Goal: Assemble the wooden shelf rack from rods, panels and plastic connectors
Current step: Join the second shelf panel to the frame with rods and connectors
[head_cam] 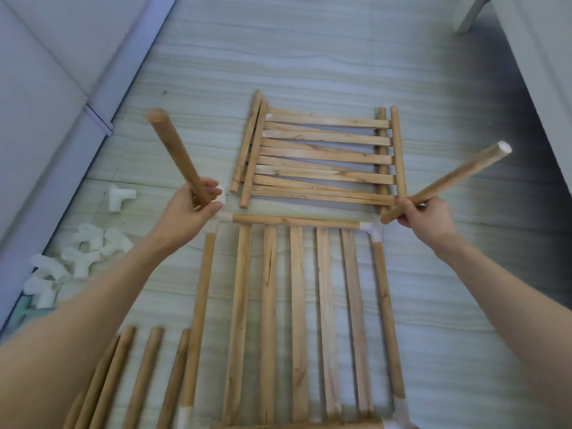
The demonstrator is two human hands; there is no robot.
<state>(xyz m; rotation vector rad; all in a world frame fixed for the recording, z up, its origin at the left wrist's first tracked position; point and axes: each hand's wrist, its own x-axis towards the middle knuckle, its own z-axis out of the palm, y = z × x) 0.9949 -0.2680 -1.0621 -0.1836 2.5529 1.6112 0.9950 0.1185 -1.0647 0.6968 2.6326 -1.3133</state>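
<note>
While fingers curl round one rod [178, 156] per hand — left hand [188, 209], right hand [425, 213] — bare floor [309, 57] beyond.

Soft even daylight, dark vignette right, blurred bowed edges

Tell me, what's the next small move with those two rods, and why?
Probably lower the left hand's rod into the white corner connector just below it. That corner's upward socket looks open, and the right hand holds its rod above the other corner connector.
</note>
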